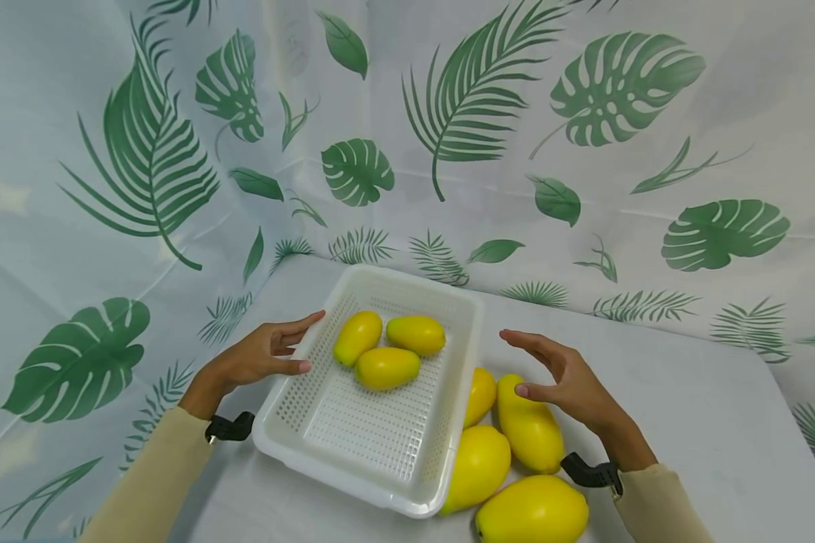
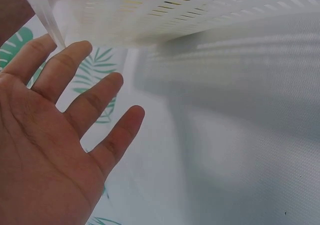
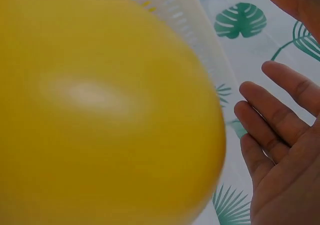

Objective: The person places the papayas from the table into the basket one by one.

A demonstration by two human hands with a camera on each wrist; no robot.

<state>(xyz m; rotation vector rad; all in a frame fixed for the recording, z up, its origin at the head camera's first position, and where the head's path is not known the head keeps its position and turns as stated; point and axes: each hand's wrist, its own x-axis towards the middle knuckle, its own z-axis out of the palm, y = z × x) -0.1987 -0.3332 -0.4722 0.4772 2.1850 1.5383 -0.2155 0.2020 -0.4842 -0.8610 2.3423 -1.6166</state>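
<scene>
A white perforated plastic basket [image 1: 360, 434] holds three yellow mango-like fruits [image 1: 387, 369] toward its far end. At its left rim is my left hand [image 1: 261, 354], fingers mostly straight, with the thumb and a fingertip right at the edge. The left wrist view shows those fingers [image 2: 60, 67] extended by the basket's slotted wall [image 2: 125, 15]. My right hand [image 1: 570, 381] is held right of the basket with nothing in its fingers. Nearest to it is a long yellow fruit [image 1: 532, 430]; the thumb overlaps its top in the head view. In the right wrist view, a yellow fruit [image 3: 110, 105] fills the left side.
More large yellow fruits [image 1: 532, 509] lie right of the basket, which partly hides some of them. All stand on a white-covered table [image 1: 685, 407]. A leaf-patterned white cloth [image 1: 488, 188] hangs behind and to the left.
</scene>
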